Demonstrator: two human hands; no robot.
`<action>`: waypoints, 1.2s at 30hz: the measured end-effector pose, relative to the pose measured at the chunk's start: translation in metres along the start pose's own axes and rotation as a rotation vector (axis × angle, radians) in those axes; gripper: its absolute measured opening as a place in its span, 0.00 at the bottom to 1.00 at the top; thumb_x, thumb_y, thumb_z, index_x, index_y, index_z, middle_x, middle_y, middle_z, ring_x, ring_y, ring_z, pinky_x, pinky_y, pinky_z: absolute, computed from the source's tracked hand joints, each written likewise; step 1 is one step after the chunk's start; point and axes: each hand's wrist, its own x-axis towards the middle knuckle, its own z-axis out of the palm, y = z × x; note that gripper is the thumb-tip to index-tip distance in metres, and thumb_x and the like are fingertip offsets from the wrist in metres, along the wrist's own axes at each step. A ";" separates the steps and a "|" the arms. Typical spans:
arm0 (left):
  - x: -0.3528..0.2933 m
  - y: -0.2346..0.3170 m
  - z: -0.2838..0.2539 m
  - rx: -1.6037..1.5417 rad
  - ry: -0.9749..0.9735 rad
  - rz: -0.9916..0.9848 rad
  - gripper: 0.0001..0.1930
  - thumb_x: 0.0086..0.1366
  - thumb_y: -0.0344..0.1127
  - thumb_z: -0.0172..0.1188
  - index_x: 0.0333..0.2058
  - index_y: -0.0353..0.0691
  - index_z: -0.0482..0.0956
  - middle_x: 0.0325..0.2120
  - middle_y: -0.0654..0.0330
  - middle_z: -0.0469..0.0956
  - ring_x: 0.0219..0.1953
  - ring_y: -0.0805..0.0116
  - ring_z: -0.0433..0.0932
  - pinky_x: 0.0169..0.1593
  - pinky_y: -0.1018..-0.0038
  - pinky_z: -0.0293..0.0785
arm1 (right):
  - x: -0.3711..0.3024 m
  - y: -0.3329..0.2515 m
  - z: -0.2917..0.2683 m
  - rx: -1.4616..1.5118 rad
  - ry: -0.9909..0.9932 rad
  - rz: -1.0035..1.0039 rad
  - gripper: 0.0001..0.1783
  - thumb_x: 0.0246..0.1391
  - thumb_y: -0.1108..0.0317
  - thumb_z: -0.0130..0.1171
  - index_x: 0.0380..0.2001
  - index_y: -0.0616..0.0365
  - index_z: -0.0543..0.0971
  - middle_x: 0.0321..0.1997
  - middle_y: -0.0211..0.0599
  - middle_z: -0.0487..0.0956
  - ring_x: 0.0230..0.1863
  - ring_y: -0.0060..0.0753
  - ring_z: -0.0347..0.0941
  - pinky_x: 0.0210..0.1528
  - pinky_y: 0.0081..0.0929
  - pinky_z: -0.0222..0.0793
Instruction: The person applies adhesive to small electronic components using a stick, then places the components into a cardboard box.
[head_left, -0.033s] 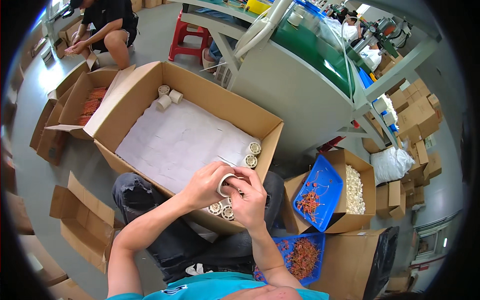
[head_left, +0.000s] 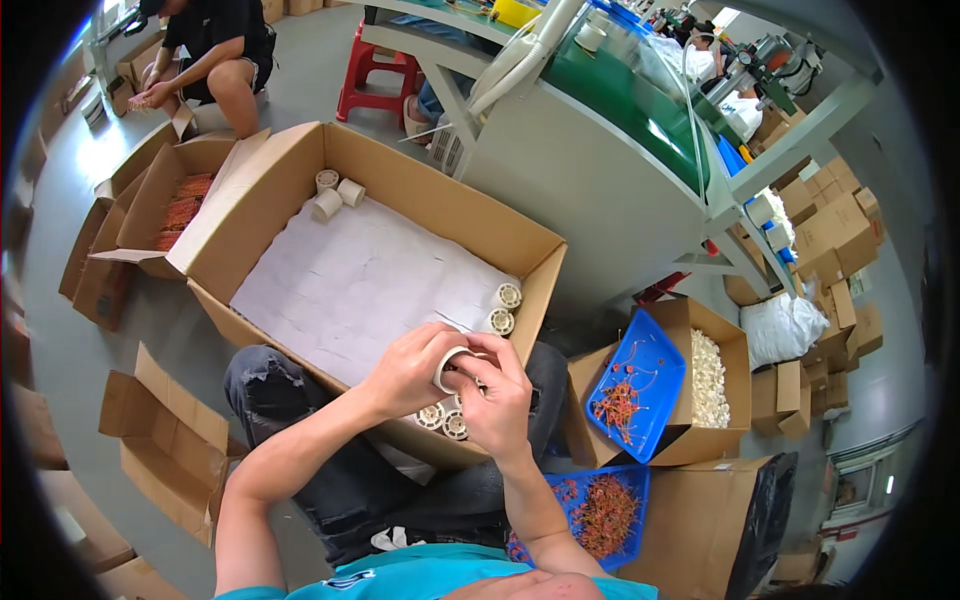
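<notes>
My left hand [head_left: 410, 372] is closed round a short white plastic cylinder [head_left: 447, 371], holding it tilted over the near side of a large cardboard box [head_left: 455, 208]. My right hand [head_left: 500, 400] meets it from the right, its bent fingers reaching into the cylinder's open end. Whatever those fingertips pinch is hidden. Below the hands, more of these white cylinders [head_left: 430, 416] stand in the box's near corner, with ribbed round ends up. Two others [head_left: 501, 320] are against the right wall, and three [head_left: 327, 205] sit in the far left corner. White sheet [head_left: 370, 262] covers the bottom.
To my right, a blue tray [head_left: 655, 365] of red-wired parts rests on a carton of white pieces [head_left: 709, 380]. Another blue tray [head_left: 640, 510] lies nearer. A workbench [head_left: 590, 200] stands beyond. Open cartons [head_left: 180, 430] are leftward; a person [head_left: 215, 60] crouches far left.
</notes>
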 end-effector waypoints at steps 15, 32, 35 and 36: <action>0.000 -0.001 -0.005 0.005 -0.096 -0.047 0.20 0.46 0.29 0.70 0.40 0.39 0.76 0.34 0.56 0.77 0.32 0.52 0.81 0.32 0.63 0.78 | 0.007 -0.012 -0.006 -0.019 -0.089 0.115 0.11 0.44 0.80 0.67 0.35 0.65 0.85 0.46 0.41 0.79 0.44 0.42 0.79 0.45 0.33 0.76; -0.001 -0.002 -0.005 0.050 -0.104 0.038 0.22 0.45 0.26 0.70 0.40 0.38 0.74 0.32 0.58 0.78 0.29 0.56 0.81 0.28 0.67 0.77 | -0.002 0.002 -0.001 -0.007 -0.045 0.057 0.12 0.44 0.82 0.64 0.35 0.62 0.86 0.46 0.42 0.78 0.43 0.43 0.79 0.44 0.33 0.76; -0.001 -0.002 -0.006 0.066 -0.161 0.059 0.22 0.43 0.25 0.68 0.40 0.39 0.74 0.32 0.58 0.76 0.28 0.54 0.80 0.29 0.64 0.77 | -0.005 0.010 -0.001 0.011 -0.079 0.005 0.12 0.44 0.81 0.64 0.34 0.62 0.85 0.46 0.43 0.77 0.43 0.44 0.78 0.45 0.34 0.75; -0.003 -0.003 -0.007 0.104 -0.187 0.045 0.22 0.42 0.24 0.68 0.40 0.39 0.74 0.33 0.58 0.76 0.29 0.53 0.80 0.29 0.64 0.77 | -0.006 0.011 0.001 0.024 -0.073 0.007 0.11 0.43 0.82 0.64 0.33 0.62 0.84 0.46 0.43 0.77 0.43 0.44 0.78 0.46 0.33 0.75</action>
